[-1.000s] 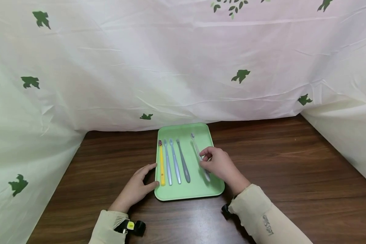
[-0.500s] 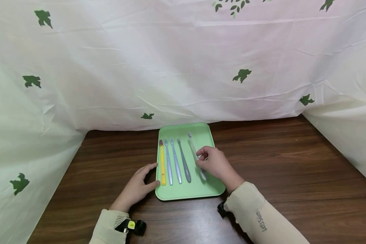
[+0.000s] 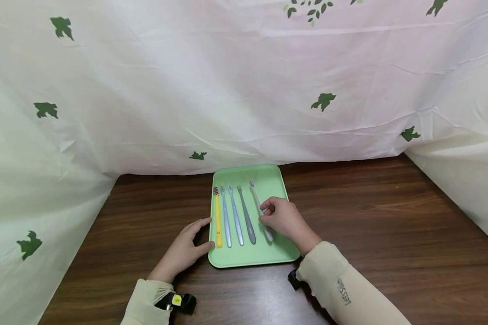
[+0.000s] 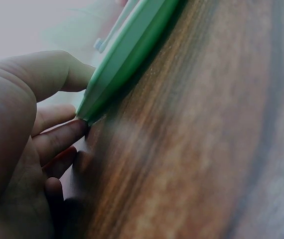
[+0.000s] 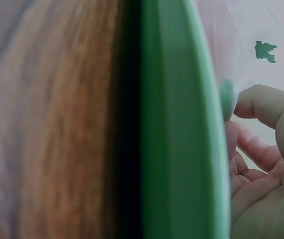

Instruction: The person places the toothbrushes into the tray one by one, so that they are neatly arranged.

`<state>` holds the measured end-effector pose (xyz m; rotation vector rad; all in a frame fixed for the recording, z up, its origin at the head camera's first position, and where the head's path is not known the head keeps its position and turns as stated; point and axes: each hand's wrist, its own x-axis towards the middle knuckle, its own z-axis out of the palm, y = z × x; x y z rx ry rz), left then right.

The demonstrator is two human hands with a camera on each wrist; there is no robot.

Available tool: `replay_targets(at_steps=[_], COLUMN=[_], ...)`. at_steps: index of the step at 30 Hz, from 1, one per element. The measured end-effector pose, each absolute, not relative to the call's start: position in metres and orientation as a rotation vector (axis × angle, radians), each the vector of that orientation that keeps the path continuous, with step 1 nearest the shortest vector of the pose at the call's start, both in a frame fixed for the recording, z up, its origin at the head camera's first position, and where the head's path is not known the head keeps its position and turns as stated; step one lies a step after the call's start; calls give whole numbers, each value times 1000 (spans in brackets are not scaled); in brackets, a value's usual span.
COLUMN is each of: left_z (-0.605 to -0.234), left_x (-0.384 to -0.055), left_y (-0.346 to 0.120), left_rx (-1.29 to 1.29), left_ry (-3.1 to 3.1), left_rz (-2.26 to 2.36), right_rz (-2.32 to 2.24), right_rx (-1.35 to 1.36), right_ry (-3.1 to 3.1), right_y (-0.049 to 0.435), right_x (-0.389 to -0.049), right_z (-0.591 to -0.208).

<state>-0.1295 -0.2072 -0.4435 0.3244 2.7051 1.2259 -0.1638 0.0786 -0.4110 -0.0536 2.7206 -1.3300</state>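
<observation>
A green tray (image 3: 248, 258) lies on the table with a row of toothbrushes in it. My right hand (image 3: 284, 221) pinches a pale, clear-necked toothbrush (image 3: 269, 234) between thumb and forefinger, over the tray's right half, its head pointing away from me. To its left lie a grey toothbrush (image 3: 248, 223), two light blue toothbrushes (image 3: 227, 221) and, outermost, a yellow toothbrush (image 3: 218, 221) with dark bristles. My left hand (image 3: 181, 253) touches the tray's left edge with thumb and fingers spread; in the left wrist view the thumb (image 4: 57, 72) meets the rim.
The dark wooden table (image 3: 349, 194) extends to both sides of the tray. A white cloth (image 3: 244, 99) with green bird prints hangs behind it and along both sides. Each wrist wears a black camera strap, the left one (image 3: 183, 302) with a yellow label.
My right hand has moved a little left with the pale toothbrush, bringing it nearer the grey one and lower toward the tray. The left hand has stayed at the tray's edge.
</observation>
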Motion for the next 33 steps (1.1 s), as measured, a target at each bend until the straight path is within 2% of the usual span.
replay_targets(at_steps=[16, 33], left_z=[-446, -445], left_x=[-131, -132], left_y=[-207, -206], left_rx=[307, 298], left_ry=[2695, 2698], left_rz=[1234, 1229], right_rz=[-1315, -1298], right_rx=[-124, -77], right_ry=[2707, 2697], right_y=[73, 72], right_x=[-173, -175], right_z=[-417, -421])
